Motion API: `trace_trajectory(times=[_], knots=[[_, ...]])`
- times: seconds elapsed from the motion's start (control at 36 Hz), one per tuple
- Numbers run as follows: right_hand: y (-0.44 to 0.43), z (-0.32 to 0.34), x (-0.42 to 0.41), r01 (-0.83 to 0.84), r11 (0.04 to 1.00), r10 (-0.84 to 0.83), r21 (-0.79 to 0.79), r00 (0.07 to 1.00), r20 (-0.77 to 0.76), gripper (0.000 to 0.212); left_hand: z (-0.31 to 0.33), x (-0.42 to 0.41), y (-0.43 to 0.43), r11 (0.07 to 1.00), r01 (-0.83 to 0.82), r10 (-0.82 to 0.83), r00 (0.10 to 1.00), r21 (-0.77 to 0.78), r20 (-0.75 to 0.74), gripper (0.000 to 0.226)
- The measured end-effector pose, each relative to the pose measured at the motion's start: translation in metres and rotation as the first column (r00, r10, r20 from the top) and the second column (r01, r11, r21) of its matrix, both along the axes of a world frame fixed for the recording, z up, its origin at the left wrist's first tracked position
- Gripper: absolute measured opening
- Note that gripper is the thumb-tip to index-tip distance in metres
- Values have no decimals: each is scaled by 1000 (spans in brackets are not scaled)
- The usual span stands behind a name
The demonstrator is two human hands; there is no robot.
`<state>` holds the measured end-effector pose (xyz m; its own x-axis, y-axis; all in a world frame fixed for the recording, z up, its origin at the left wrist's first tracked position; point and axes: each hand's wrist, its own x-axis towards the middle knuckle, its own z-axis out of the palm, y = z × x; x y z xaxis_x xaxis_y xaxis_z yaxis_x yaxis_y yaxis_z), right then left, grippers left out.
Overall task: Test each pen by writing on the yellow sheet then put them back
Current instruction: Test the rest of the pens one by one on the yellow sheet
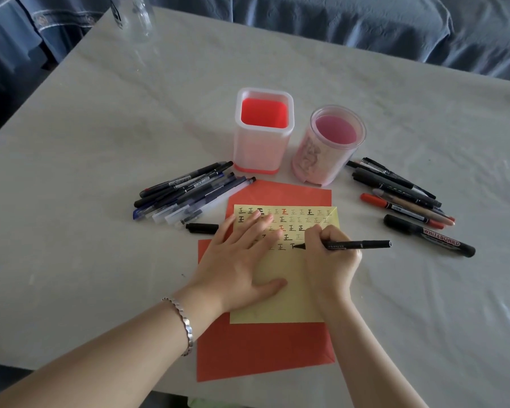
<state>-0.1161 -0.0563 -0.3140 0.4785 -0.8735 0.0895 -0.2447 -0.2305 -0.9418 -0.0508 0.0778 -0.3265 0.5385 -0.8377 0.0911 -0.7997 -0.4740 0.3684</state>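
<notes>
Writing mid-frame: right grip (330, 260) clasps slim black marker (357, 245), left grip (236, 269) flat on yellow paper sheet (277, 307); I'd recap next.

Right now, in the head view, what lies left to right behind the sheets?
Heap of dark pens → square white-and-red plastic holder → round clear pink holder → heap of black and red markers.

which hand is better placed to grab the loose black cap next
The left hand: it rests flat on the yellow sheet close beside the cap, while the right hand grips the black pen.
</notes>
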Motion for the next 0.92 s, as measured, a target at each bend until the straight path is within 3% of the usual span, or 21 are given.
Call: trace_trajectory(times=[0.19, 0.64, 0.78, 0.92], knots=[[1, 1, 0, -24, 999, 24, 46, 1000, -8, 41, 1, 0, 0, 1000, -1, 1, 1000, 2, 4, 69], [3, 3, -1, -47, 999, 47, -10, 998, -31, 40, 1, -1, 0, 1000, -2, 2, 1000, 1, 9, 69], [1, 0, 0, 13, 998, -17, -68, 998, -57, 39, 0, 0, 1, 1000, 3, -3, 1000, -3, 3, 70], [0, 0, -1, 47, 998, -48, -29, 998, -34, 43, 0, 0, 1, 1000, 3, -3, 1000, 9, 13, 70]])
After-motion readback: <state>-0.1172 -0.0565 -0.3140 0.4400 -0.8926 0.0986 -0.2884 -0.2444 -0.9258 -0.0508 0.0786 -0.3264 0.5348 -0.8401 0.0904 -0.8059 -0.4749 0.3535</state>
